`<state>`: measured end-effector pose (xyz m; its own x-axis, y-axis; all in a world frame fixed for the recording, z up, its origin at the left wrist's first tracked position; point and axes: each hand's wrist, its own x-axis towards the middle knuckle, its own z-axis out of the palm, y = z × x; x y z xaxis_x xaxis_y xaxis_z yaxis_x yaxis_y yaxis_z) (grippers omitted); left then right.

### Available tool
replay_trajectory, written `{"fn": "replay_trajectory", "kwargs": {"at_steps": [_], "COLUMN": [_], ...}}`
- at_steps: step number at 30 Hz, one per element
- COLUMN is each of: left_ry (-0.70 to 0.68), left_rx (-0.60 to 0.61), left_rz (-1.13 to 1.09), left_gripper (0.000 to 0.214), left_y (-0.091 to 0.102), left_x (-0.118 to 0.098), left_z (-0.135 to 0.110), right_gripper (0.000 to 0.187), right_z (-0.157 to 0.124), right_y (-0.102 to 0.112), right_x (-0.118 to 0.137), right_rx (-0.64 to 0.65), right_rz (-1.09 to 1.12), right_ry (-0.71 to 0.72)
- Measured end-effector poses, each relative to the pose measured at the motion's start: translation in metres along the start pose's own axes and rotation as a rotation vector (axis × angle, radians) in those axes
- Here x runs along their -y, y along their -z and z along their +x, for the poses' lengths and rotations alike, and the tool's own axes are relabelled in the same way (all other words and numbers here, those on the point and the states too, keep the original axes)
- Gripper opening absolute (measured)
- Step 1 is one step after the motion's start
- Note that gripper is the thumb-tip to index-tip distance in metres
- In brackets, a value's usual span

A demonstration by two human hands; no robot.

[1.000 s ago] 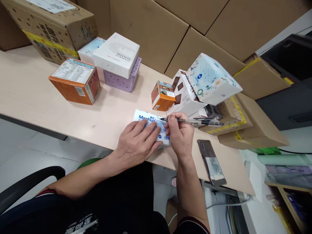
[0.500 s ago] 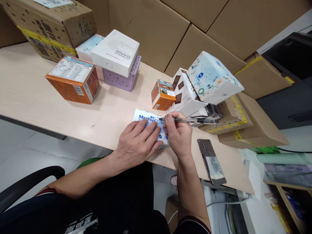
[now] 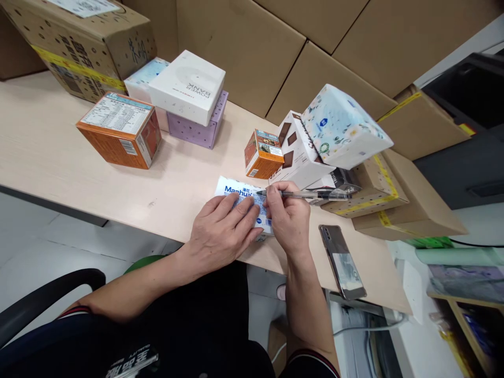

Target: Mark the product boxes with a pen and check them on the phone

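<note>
Near the table's front edge lies a white packet with blue "Manhua" print (image 3: 232,186), looking like a tissue pack. My left hand (image 3: 224,226) rests flat across it with fingers stretched out, covering much of its face. At the packet's right end, my right hand (image 3: 289,215) pinches a pen (image 3: 303,194) with a clear barrel. The pen lies almost level, its dark tip pointing left over the packet's print. Whether the tip touches the surface I cannot tell.
Behind the packet stand a small orange box (image 3: 263,155), a white box (image 3: 299,157) and a floral tissue pack (image 3: 344,126). Farther left are a larger orange box (image 3: 118,134), a power bank box (image 3: 189,86) and a cardboard carton (image 3: 90,47). A phone (image 3: 342,261) lies at right.
Both hands, the pen and the packet keep practically the same position. Only a very slight shift of the camera view shows.
</note>
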<state>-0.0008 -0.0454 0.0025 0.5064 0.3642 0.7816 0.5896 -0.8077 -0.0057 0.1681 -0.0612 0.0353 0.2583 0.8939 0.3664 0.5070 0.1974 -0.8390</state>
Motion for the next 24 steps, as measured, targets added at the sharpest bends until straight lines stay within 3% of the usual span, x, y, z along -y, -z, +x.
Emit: {"fn": "replay_trajectory", "kwargs": {"at_steps": [7,12,15,18,24], "left_ry": [-0.008,-0.018,-0.018,-0.007,-0.017], "left_rx": [0.026,0.040,0.028,-0.005,-0.087], "left_rz": [0.012,0.012,-0.001,-0.027,-0.010], "left_gripper": [0.039,0.039,0.038,0.037,0.035], "left_y": [0.002,0.003,0.002,0.000,-0.009], "left_x": [0.000,0.002,0.002,0.002,0.004], "left_z": [-0.001,-0.002,-0.003,-0.005,-0.007], "right_gripper": [0.029,0.027,0.029,0.044,0.044], "right_z": [-0.003,-0.021,-0.042,-0.058,-0.061], "right_y": [0.002,0.035,0.058,0.071,0.061], "right_x": [0.002,0.001,-0.006,-0.018,-0.034], "right_rx": [-0.243,-0.410,-0.245,-0.041,0.076], "right_rz": [0.299,0.259,0.082,-0.184,-0.558], "right_ry": [-0.064,-0.027,-0.228,-0.395,-0.383]}}
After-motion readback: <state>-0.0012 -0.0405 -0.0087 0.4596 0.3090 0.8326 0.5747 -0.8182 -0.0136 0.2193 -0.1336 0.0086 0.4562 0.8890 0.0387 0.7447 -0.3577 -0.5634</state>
